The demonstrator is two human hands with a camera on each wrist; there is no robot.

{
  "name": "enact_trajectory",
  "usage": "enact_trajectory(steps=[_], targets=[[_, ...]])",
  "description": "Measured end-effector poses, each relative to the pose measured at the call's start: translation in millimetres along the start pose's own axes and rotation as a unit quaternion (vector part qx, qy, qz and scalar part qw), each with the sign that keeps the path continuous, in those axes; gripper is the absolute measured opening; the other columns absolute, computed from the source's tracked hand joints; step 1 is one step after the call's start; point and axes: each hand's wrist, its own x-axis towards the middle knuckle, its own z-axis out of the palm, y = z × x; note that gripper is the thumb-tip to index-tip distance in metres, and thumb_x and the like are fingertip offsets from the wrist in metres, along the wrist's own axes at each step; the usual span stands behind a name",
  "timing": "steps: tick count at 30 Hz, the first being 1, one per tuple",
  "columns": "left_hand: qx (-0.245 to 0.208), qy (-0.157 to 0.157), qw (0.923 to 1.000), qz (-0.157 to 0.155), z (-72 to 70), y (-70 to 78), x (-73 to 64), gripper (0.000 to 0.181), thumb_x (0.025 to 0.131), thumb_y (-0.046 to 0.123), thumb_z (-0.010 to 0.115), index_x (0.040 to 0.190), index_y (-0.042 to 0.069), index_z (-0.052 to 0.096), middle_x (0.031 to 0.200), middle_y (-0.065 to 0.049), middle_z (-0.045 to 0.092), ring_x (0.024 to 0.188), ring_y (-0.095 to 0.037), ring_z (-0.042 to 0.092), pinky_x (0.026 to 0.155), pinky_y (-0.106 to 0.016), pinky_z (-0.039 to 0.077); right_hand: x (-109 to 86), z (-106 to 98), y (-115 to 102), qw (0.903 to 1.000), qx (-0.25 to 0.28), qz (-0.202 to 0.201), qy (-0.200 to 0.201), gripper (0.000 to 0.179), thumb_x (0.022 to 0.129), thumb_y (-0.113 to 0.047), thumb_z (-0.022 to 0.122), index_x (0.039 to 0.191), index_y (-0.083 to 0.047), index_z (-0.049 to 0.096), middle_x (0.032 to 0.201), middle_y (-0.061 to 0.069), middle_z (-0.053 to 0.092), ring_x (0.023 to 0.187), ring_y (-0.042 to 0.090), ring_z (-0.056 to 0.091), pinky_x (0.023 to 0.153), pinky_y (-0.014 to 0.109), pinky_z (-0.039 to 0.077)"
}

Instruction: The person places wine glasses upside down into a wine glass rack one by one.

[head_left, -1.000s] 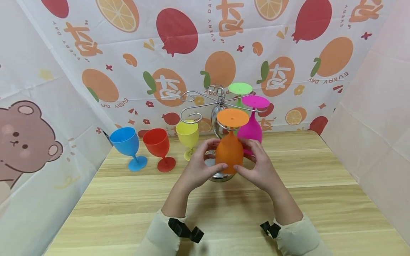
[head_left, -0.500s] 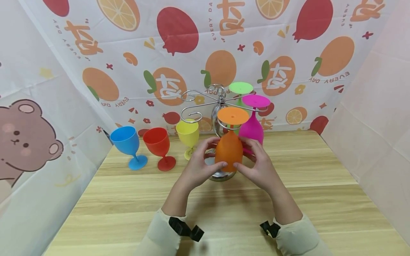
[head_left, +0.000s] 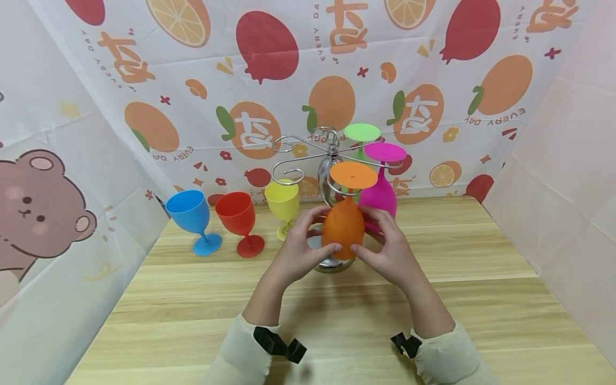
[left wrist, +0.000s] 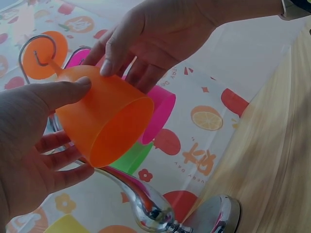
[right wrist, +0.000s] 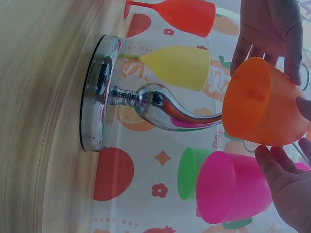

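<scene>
1. White fruit-print cloth (head_left: 315, 32) hangs behind the wood-grain worktop (head_left: 202, 321); at its far side, left of centre, a blue goblet (head_left: 186, 209), a red goblet (head_left: 235, 213) and a yellow goblet (head_left: 282, 200) stand upright.
2. Between my hands is the orange goblet (head_left: 344, 227), upside down and slightly tilted, at the near side of the chrome rack (head_left: 332, 151), its stem by a curled wire hook and its foot above that wire.
3. My left hand (head_left: 300, 243) holds the bowl from the left and my right hand (head_left: 392, 246) from the right, thumbs on the near side, fingers reaching round.
4. It looks like thin plastic, so I judge it light, fairly stiff, unlikely to shatter, perhaps a little slick. The wide bowl seems the best hold; squeezing hard near the rim could flex it.
5. Just beyond, to the right, the pink goblet (head_left: 378, 198) and green goblet (head_left: 362, 132) hang inverted; the green one is mostly hidden.
6. Some of my fingertips disappear behind the orange bowl, and I cannot tell whether the foot bears on the wire.
</scene>
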Motion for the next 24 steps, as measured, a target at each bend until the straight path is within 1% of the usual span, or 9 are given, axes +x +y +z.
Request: enact_trajectory(steps=[4, 11, 13, 15, 18, 20, 22, 24], targets=[[0.0, -0.001, 1.0, -0.005, -0.8, 0.8, 0.1, 0.072, 0.081, 0.017, 0.082, 0.142, 0.02, 0.044, 0.138, 0.004, 0.049, 0.125, -0.015, 0.051, 0.096, -0.034, 0.054, 0.0, 0, -1, 1.0, 0.001, -0.001, 0.001, 0.072, 0.082, -0.005, 0.079, 0.143, -0.019, 0.045, 0.137, 0.002, 0.049, 0.126, 0.022, 0.055, 0.099, 0.037, 0.05], [-0.002, 0.001, 0.9999, -0.017, -2.0, 2.9, -0.6, 0.073, 0.081, 0.017, 0.081, 0.144, 0.016, 0.044, 0.139, 0.002, 0.048, 0.126, -0.017, 0.051, 0.097, -0.037, 0.053, 0.0, 0, -2, 1.0, 0.004, -0.006, 0.001, 0.071, 0.082, -0.005, 0.078, 0.143, -0.019, 0.045, 0.137, 0.002, 0.049, 0.126, 0.022, 0.055, 0.1, 0.038, 0.05], [-0.003, 0.0, 0.9998, -0.02, -2.1, 3.5, -0.9, 0.073, 0.081, 0.017, 0.081, 0.144, 0.017, 0.044, 0.139, 0.002, 0.048, 0.126, -0.016, 0.05, 0.097, -0.038, 0.053, 0.0, 0, -2, 1.0, 0.003, -0.006, 0.001, 0.07, 0.083, -0.005, 0.078, 0.143, -0.019, 0.045, 0.138, 0.002, 0.049, 0.126, 0.022, 0.055, 0.1, 0.038, 0.05], [0.0, 0.0, 0.9998, -0.018, -2.1, 3.5, -1.1, 0.073, 0.081, 0.017, 0.082, 0.144, 0.017, 0.043, 0.139, 0.003, 0.048, 0.126, -0.016, 0.051, 0.097, -0.037, 0.053, 0.0, 0, -2, 1.0, 0.005, -0.008, 0.001, 0.07, 0.083, -0.005, 0.078, 0.143, -0.018, 0.045, 0.138, 0.002, 0.048, 0.126, 0.022, 0.055, 0.1, 0.04, 0.05], [0.012, 0.002, 0.9998, -0.013, -2.3, 2.3, -0.9, 0.072, 0.082, 0.022, 0.081, 0.144, 0.016, 0.043, 0.139, 0.004, 0.049, 0.125, -0.016, 0.051, 0.097, -0.039, 0.054, 0.0, 0, -3, 0.9999, 0.005, -0.012, 0.004, 0.069, 0.083, -0.004, 0.078, 0.143, -0.017, 0.045, 0.138, 0.003, 0.048, 0.126, 0.022, 0.055, 0.1, 0.042, 0.05], [0.026, 0.006, 0.9996, -0.013, -3.6, 0.6, -0.9, 0.071, 0.083, 0.026, 0.08, 0.143, 0.016, 0.043, 0.139, 0.002, 0.049, 0.124, -0.018, 0.051, 0.096, -0.04, 0.054, 0.1, -1, -4, 0.9999, 0.005, -0.014, 0.007, 0.069, 0.082, -0.004, 0.078, 0.142, -0.016, 0.045, 0.138, 0.003, 0.049, 0.126, 0.023, 0.055, 0.1, 0.044, 0.05], [0.039, 0.013, 0.9989, -0.022, -6.9, 0.0, -1.2, 0.07, 0.084, 0.033, 0.078, 0.143, 0.018, 0.044, 0.139, 0.002, 0.05, 0.124, -0.019, 0.051, 0.096, -0.042, 0.054, 0.4, -1, -4, 0.9998, 0.002, -0.016, 0.01, 0.069, 0.082, -0.004, 0.078, 0.142, -0.016, 0.046, 0.138, 0.003, 0.049, 0.126, 0.022, 0.055, 0.1, 0.042, 0.05], [0.045, 0.025, 0.9979, -0.04, -12.3, -0.1, -2.2, 0.068, 0.086, 0.038, 0.076, 0.143, 0.021, 0.044, 0.138, 0.002, 0.052, 0.124, -0.02, 0.051, 0.096, -0.045, 0.053, 0.9, -1, -3, 0.9998, 0.004, -0.017, 0.014, 0.068, 0.083, -0.004, 0.078, 0.142, -0.016, 0.046, 0.138, 0.003, 0.049, 0.126, 0.022, 0.055, 0.099, 0.041, 0.05]])
